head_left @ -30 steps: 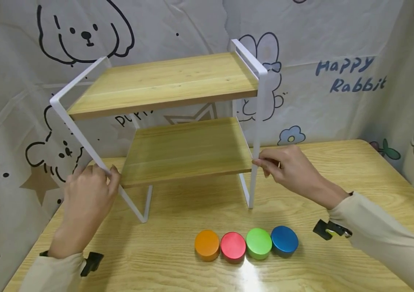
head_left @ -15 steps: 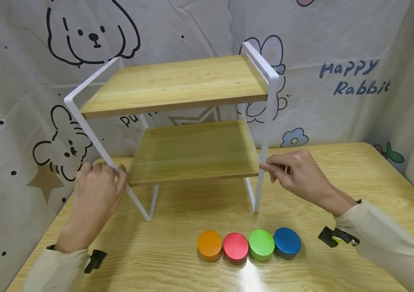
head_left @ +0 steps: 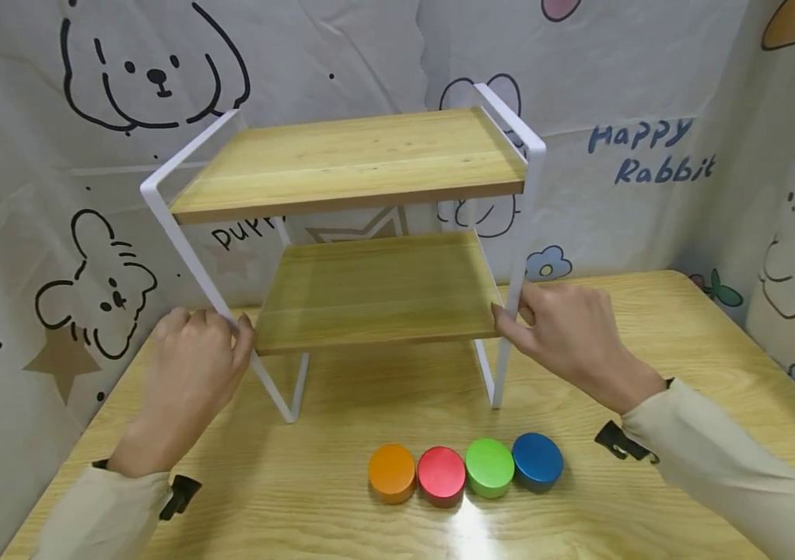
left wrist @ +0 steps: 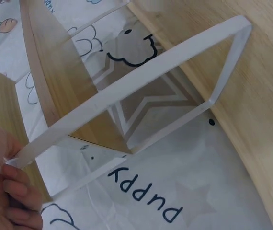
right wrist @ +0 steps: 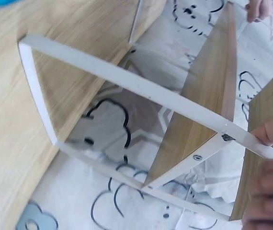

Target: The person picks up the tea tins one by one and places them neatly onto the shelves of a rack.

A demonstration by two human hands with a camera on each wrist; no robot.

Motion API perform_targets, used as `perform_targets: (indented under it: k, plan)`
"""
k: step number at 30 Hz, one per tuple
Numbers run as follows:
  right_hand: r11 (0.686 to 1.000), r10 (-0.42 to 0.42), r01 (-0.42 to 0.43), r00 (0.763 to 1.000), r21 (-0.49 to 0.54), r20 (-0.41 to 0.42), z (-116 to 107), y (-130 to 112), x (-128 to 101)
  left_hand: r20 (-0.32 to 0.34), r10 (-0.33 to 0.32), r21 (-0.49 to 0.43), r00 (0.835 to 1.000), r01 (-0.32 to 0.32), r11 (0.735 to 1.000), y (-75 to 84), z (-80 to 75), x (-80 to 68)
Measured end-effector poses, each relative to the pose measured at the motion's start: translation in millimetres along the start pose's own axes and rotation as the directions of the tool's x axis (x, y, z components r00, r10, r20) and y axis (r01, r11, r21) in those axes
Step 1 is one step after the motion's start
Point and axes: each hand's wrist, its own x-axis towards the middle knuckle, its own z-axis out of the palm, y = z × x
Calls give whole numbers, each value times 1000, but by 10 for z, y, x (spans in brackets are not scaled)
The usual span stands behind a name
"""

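A two-tier rack with wooden shelves and a white metal frame stands on the wooden table. My left hand grips the rack's slanted front left leg beside the lower shelf. My right hand pinches the front right leg at the same height. In the left wrist view my fingers curl round the white frame bar. In the right wrist view my fingertips hold the white bar where the lower shelf is screwed on. Both shelves are bare.
Four round discs lie in a row on the table in front of the rack: orange, red, green and blue. A cartoon-printed cloth backdrop closes off the back and sides.
The rack has shifted slightly to the right relative to the discs, with both hands keeping their hold on its front legs. The discs have not moved.
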Motion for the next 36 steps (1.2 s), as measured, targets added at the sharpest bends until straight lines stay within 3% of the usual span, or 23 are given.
perform_targets:
  k: [4, 7, 12, 16, 18, 21, 22, 24, 27, 29, 31, 36]
  plan:
    - [986, 16, -10, 999, -167, 36, -8, 62, 13, 50, -31, -42, 998, 34, 999, 51, 33, 36]
    - [970, 74, -47, 992, -237, 103, -12, 103, 20, 88, -54, -58, 995, 60, 997, 95, 40, 54]
    - [951, 199, -133, 955, -280, 221, -18, 155, 4, 108, -59, -69, 992, 66, 995, 170, 50, 86]
    - [952, 224, -154, 939, -263, 260, -57, 197, -25, 88, -65, -29, 994, 68, 997, 233, 65, 128]
    - [955, 224, -156, 938, -254, 266, -78, 210, -37, 100, -98, 11, 990, 97, 995, 259, 68, 144]
    - [956, 217, -149, 939, -252, 268, -95, 219, -47, 194, -190, 72, 962, 179, 981, 279, 65, 155]
    - [957, 215, -147, 940, -252, 267, -100, 220, -51, 240, -222, 88, 945, 206, 974, 282, 61, 160]
    - [956, 212, -143, 941, -256, 265, -110, 224, -58, 352, -278, 101, 894, 259, 961, 286, 57, 165]
    - [953, 212, -142, 942, -266, 259, -133, 240, -75, 454, -291, 86, 842, 283, 955, 293, 88, 164]
    - [952, 216, -144, 941, -270, 262, -157, 258, -89, 479, -274, 50, 834, 285, 957, 305, 123, 166]
    - [952, 221, -148, 938, -269, 267, -179, 277, -107, 469, -245, 9, 848, 272, 962, 323, 162, 168]
    - [952, 236, -160, 928, -262, 289, -222, 333, -157, 489, -216, -52, 845, 275, 960, 401, 200, 198]
